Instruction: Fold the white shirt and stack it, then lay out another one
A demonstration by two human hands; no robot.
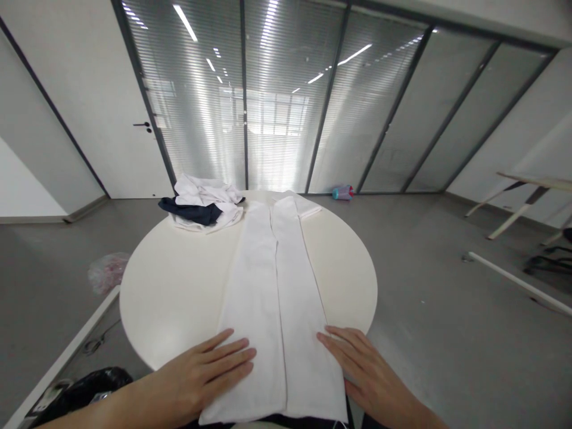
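Observation:
A long white garment (259, 286) lies spread over the round table, from the far rim to the near edge. A front opening or seam runs down its length, and a folded part that looks like a sleeve sticks out at the far right. On its lower left side my left hand (214, 366) rests flat, fingers stretched out. My right hand (357, 363) lies along the lower right edge with its fingers extended over the cloth; its thumb is partly hidden at the garment's side.
The round white table (170, 298) also bears a heap of white cloth (205, 193) with a dark navy piece (192, 211) at the far left. On the floor are a clear plastic bag (107, 271) and a colourful bundle (342, 192). Glass partitions stand behind.

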